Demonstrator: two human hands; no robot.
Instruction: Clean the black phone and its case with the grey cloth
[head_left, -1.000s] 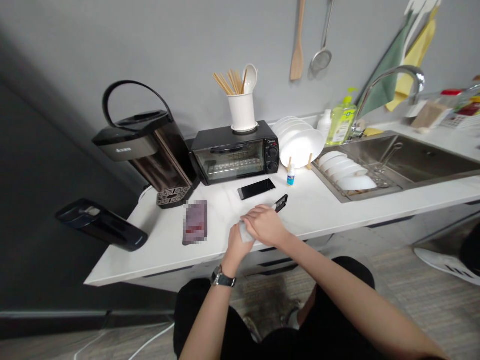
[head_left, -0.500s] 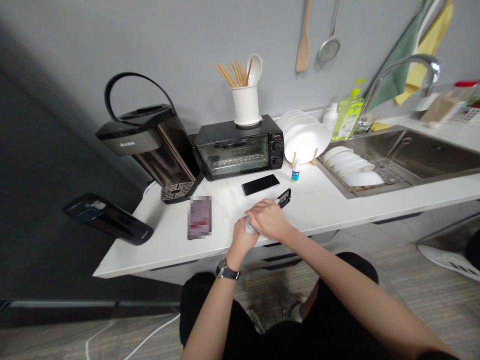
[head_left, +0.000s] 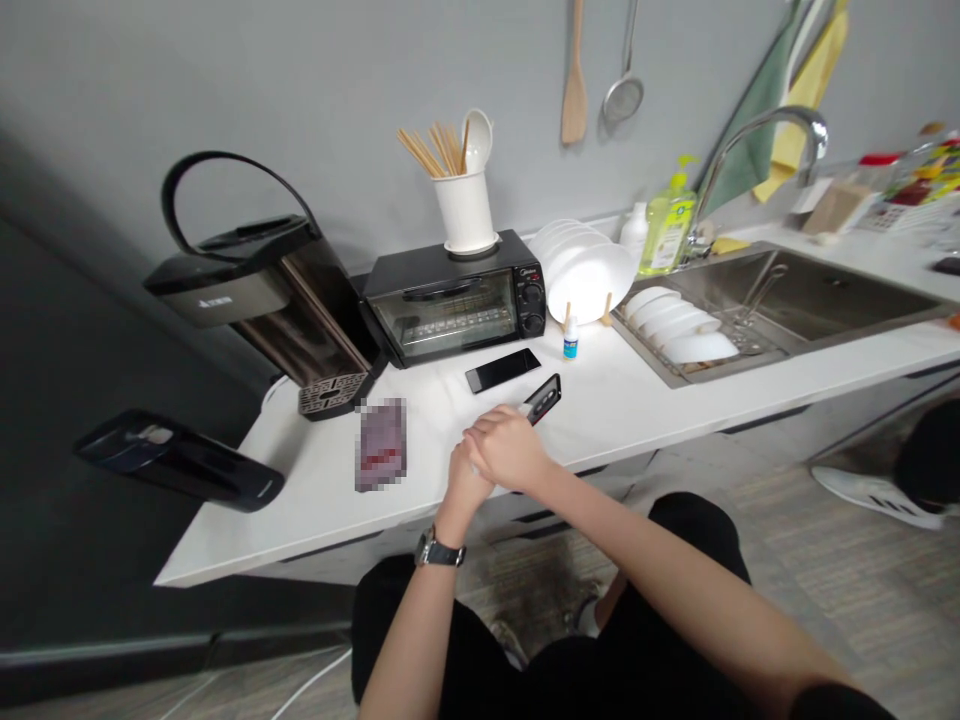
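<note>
By the counter edge point(head_left: 300, 540), right hand point(head_left: 512, 448) clamps fingers over left hand point(head_left: 463, 488), whose grip I can't tell.

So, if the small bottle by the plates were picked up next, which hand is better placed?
Probably the right hand: it lies nearer the small bottle and on top, partly covering the left hand. The two are together, so they would likely need parting first.

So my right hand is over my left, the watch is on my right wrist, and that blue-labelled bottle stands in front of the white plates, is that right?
Not quite: the head view shows the watch on your left wrist, not the right. Otherwise, your right hand is over your left hand, and the blue-labelled bottle stands in front of the white plates.
</note>
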